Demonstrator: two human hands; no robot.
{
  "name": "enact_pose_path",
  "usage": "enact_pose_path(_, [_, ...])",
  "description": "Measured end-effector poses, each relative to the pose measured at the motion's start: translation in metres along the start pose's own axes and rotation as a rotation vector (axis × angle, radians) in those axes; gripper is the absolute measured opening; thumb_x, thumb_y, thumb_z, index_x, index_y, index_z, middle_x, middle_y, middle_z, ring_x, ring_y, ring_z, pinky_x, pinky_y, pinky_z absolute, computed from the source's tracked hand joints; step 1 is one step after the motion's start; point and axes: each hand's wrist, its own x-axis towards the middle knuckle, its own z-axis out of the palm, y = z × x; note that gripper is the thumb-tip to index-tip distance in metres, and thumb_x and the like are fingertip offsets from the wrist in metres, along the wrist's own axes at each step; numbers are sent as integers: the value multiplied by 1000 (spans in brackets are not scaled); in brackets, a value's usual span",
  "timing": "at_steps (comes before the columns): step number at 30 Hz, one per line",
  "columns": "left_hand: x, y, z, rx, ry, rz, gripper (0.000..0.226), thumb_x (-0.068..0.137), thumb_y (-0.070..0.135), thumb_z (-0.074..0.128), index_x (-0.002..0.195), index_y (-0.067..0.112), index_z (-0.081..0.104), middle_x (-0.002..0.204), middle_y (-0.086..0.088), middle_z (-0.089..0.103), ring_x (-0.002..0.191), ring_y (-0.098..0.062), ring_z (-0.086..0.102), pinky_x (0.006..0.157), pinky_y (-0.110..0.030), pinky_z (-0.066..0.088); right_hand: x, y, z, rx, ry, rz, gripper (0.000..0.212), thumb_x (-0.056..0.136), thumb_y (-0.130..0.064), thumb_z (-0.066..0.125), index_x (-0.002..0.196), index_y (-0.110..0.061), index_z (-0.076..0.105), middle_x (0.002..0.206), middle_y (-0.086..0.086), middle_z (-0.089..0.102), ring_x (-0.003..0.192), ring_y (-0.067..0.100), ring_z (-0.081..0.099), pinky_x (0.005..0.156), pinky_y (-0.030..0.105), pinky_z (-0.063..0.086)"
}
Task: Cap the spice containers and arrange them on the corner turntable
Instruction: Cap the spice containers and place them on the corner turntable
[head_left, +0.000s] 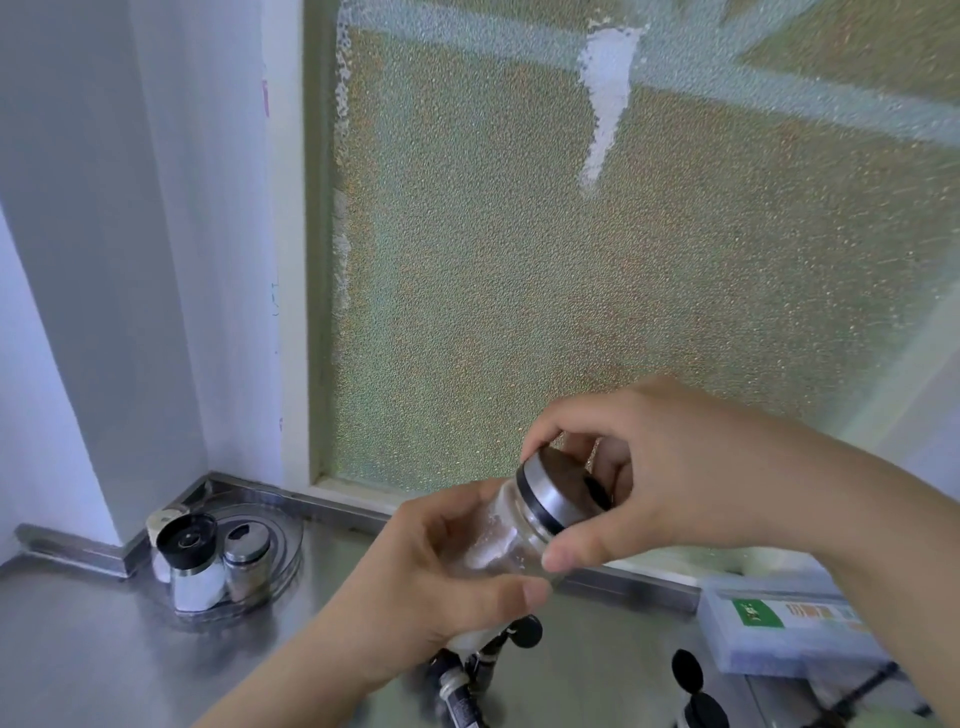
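My left hand (441, 577) grips the body of a clear glass spice jar (501, 535) with white grains inside, tilted up to the right in mid-air. My right hand (644, 467) has its fingers around the jar's silver cap (553, 491), which has a black flip tab. In the left corner sits a clear turntable (283, 540) carrying a black-capped jar (189, 564) of white powder, a silver-capped jar (247, 561) and a pale container behind them.
Dark small bottles (467, 675) with open black lids stand on the steel counter below my hands, another open-lidded one (696, 696) to the right. A blue-grey plastic box (779, 634) lies at the right. A frosted window fills the wall ahead.
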Motion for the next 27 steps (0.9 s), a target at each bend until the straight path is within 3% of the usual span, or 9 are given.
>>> enact_pose_path(3, [-1, -1, 2, 78, 53, 11, 44, 58, 12, 78, 101, 17, 68, 94, -13, 72, 85, -16, 65, 76, -21, 52, 3, 1, 7, 31, 43, 25, 47, 54, -61, 76, 91, -37, 58, 74, -14, 69, 55, -1, 61, 57, 27, 51])
enact_pose_path(7, [-7, -7, 5, 399, 234, -3, 58, 50, 36, 80, 105, 41, 61, 93, -4, 73, 83, -17, 69, 78, -21, 52, 6, 4, 18, 86, -23, 145, 42, 67, -64, 63, 80, -25, 55, 59, 1, 71, 46, 10, 65, 52, 26, 50])
enact_pose_path(10, [-8, -7, 6, 678, 309, 41, 66, 48, 51, 74, 110, 53, 52, 94, 11, 69, 84, -10, 65, 75, -15, 50, 11, 8, 25, 128, -85, 235, 70, 73, -75, 43, 82, -8, 61, 55, 9, 69, 37, 15, 57, 41, 20, 41])
enact_pose_path(12, [-7, -5, 6, 667, 292, 53, 67, 49, 48, 76, 111, 54, 51, 93, 10, 69, 81, -12, 66, 73, -17, 51, 12, 11, 27, 118, -146, 245, 97, 65, -87, 20, 87, -4, 65, 58, 9, 69, 37, 14, 57, 42, 17, 41])
enact_pose_path(15, [-5, -1, 5, 413, 195, 12, 56, 55, 32, 81, 105, 44, 61, 90, -2, 74, 82, -25, 69, 75, -25, 54, 8, 17, 14, 127, -186, 149, 90, 51, -90, 14, 113, -42, 58, 97, -16, 71, 72, 6, 71, 67, 18, 51])
enact_pose_path(18, [-4, -2, 1, 369, 193, 2, 53, 54, 33, 82, 103, 41, 63, 95, -1, 74, 90, -24, 68, 83, -29, 52, 2, 15, 0, 80, -206, -44, 65, 61, -72, 60, 120, -69, 34, 124, -41, 43, 112, -11, 52, 96, 27, 45])
enact_pose_path(21, [-4, -9, 1, 369, 209, -8, 57, 51, 32, 83, 105, 38, 64, 95, 3, 74, 88, -13, 69, 78, -15, 51, 8, 13, 13, 1, -11, -36, 41, 64, -61, 68, 101, -49, 56, 95, -26, 63, 79, -11, 59, 71, 18, 49])
enact_pose_path(24, [-5, -15, 4, 384, 193, -17, 56, 52, 31, 82, 104, 40, 64, 96, 1, 74, 92, -17, 68, 81, -18, 52, 12, 12, 22, -53, 35, 18, 63, 59, -85, 38, 97, -39, 61, 69, -17, 69, 53, -5, 58, 53, 17, 44])
enact_pose_path(27, [-6, -19, 1, 348, 198, -25, 57, 53, 32, 83, 106, 36, 63, 98, -2, 74, 93, -21, 68, 84, -25, 54, 5, 19, 11, -8, -163, 41, 74, 55, -82, 44, 126, -64, 32, 103, -41, 59, 79, -20, 56, 73, 10, 44])
